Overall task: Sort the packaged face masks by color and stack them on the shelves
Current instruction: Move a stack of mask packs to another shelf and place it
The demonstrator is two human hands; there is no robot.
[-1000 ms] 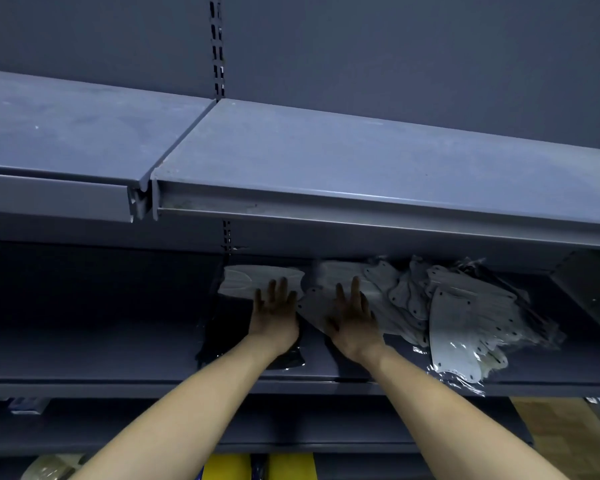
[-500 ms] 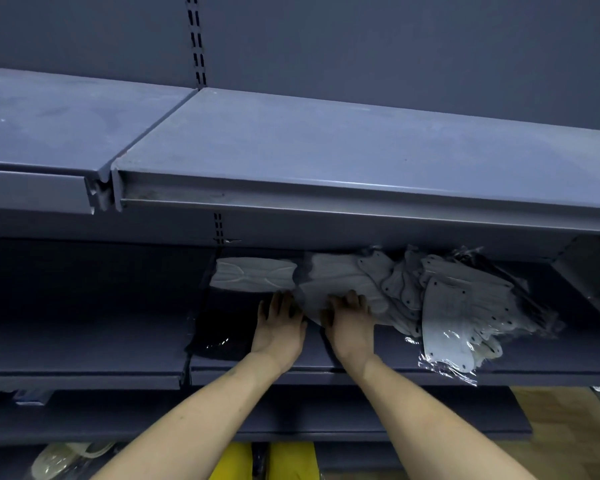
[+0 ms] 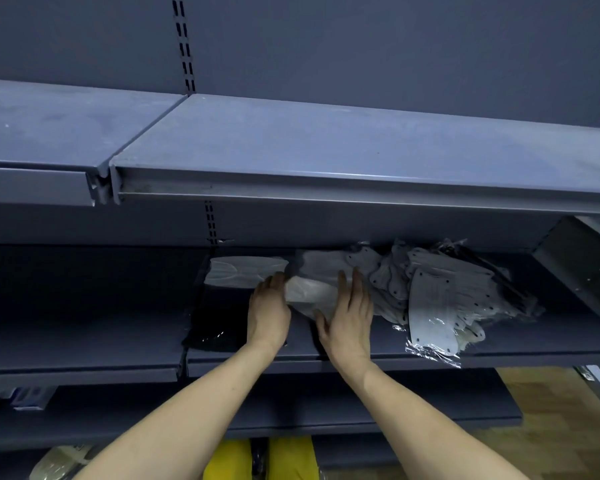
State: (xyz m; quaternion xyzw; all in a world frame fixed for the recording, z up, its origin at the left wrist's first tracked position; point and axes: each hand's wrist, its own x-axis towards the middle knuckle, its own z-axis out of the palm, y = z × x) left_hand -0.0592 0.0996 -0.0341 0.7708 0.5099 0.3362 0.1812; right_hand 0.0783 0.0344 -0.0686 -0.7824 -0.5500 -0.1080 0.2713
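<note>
On the middle shelf (image 3: 520, 355), my left hand (image 3: 269, 311) and my right hand (image 3: 349, 318) bracket a white packaged mask (image 3: 307, 292). The left hand's fingers curl round its left end. Straight fingers of the right hand lie against its right end, with the thumb spread below it. Behind the left hand lies another white mask (image 3: 245, 277) flat on the shelf. A stack of black packaged masks (image 3: 215, 323) sits left of my left wrist. To the right, a loose pile of white packaged masks (image 3: 430, 299) spreads to the shelf's front edge.
The upper shelf (image 3: 326, 150) overhangs the masks and is bare. A metal bracket (image 3: 586, 268) closes the right end. A lower shelf (image 3: 430, 407) runs beneath my arms, yellow objects (image 3: 291, 459) stand below it, and wood floor (image 3: 551, 410) shows at right.
Both hands have drawn back from the rear of the shelf and closed in on one white mask, which now sits between them, nearer the front. The camera view shifted slightly right.
</note>
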